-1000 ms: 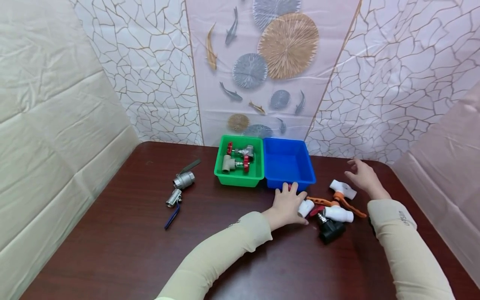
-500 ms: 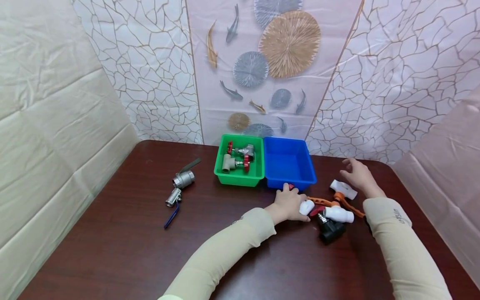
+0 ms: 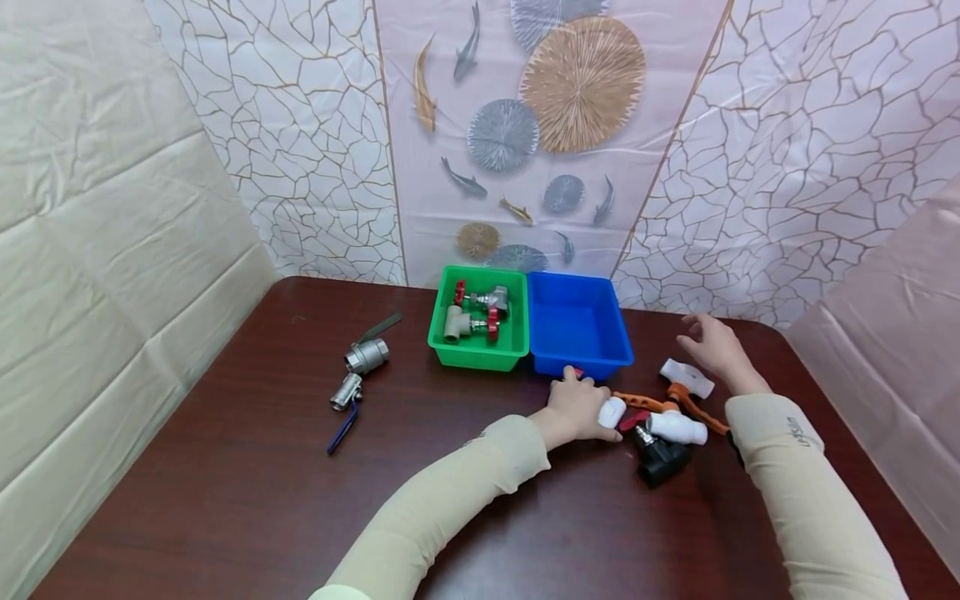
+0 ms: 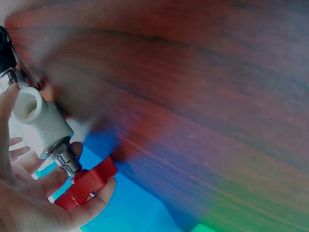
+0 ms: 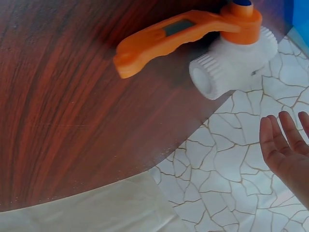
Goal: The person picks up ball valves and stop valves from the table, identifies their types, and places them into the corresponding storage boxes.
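My left hand [image 3: 576,414] grips a white stop valve [image 3: 611,412] in front of the blue bin. In the left wrist view, the thumb lies by the valve's white body and the fingers curl round its red handle [image 4: 89,186]. My right hand [image 3: 716,350] hovers at the far right with relaxed fingers, holding nothing. Close to it lies a white ball valve [image 5: 236,63] with an orange lever [image 5: 169,38]. Another white ball valve [image 3: 677,428] with an orange lever lies nearer, beside a black stop valve [image 3: 663,461] with a red handle.
The blue bin [image 3: 573,367] stands at the back, side by side with a green bin [image 3: 476,358] that contains two red-handled valves. On the left of the table are a steel ball valve [image 3: 367,357] and a smaller blue-levered one [image 3: 347,392]. A patterned curtain [image 3: 322,150] backs the table.
My left hand has moved slightly right and its fingers have drawn in around the white stop valve. My right hand has shifted a little to the left.
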The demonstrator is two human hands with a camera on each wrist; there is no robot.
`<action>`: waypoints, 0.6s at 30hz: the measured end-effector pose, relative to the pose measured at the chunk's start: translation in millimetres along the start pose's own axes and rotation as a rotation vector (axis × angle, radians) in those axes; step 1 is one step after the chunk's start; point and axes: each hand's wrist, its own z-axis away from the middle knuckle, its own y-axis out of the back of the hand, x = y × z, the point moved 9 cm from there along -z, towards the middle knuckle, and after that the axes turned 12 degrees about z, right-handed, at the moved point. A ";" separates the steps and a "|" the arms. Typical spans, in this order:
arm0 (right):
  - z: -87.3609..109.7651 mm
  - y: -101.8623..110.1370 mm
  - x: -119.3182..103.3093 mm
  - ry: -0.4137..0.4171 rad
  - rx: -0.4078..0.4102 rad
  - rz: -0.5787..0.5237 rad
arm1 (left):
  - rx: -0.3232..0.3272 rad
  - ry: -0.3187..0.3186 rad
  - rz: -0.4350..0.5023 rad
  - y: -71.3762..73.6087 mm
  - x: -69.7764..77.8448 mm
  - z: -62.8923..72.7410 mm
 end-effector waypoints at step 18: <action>-1.6 -7.1 -24.5 0.078 -0.013 -0.029 | 0.044 -0.062 0.015 5.6 -9.4 24.8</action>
